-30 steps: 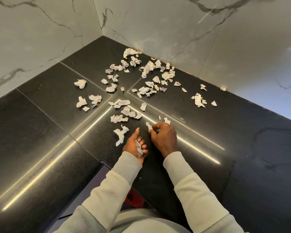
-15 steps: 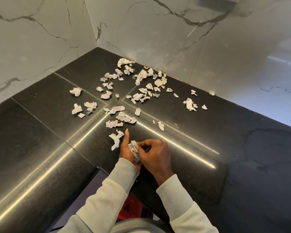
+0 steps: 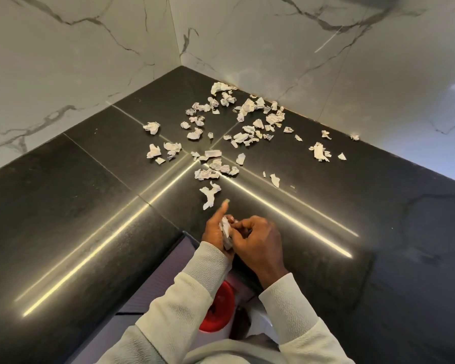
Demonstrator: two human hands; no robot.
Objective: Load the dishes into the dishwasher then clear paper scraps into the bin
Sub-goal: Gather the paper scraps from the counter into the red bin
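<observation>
A glossy black stone countertop (image 3: 76,206) fills an inside corner between two white marble-veined wall panels (image 3: 63,61), and bright streaks of light reflect along the counter's surface. Torn and crumpled white paper scraps (image 3: 247,109) lie scattered over the counter, thickest near the back corner and along the right-hand wall, with smaller groups spread out to the left and right. One long twisted white scrap (image 3: 209,194) lies nearest the person, just beyond the hands. At the front edge of the counter the left hand (image 3: 216,232) cups a small wad of crumpled white paper (image 3: 226,231) in its palm, its fingers folded round the wad and one digit pointing straight up towards the twisted scrap. The right hand (image 3: 258,237) is touching it from the right, its fingers curled in and their tips pinching at the same wad. Both arms wear cream-coloured textured sleeves (image 3: 195,285). Below the counter edge, between the forearms, a round red object (image 3: 217,308) is partly visible; what it is cannot be made out. No bin, dishes or dishwasher can be recognised in this view.
</observation>
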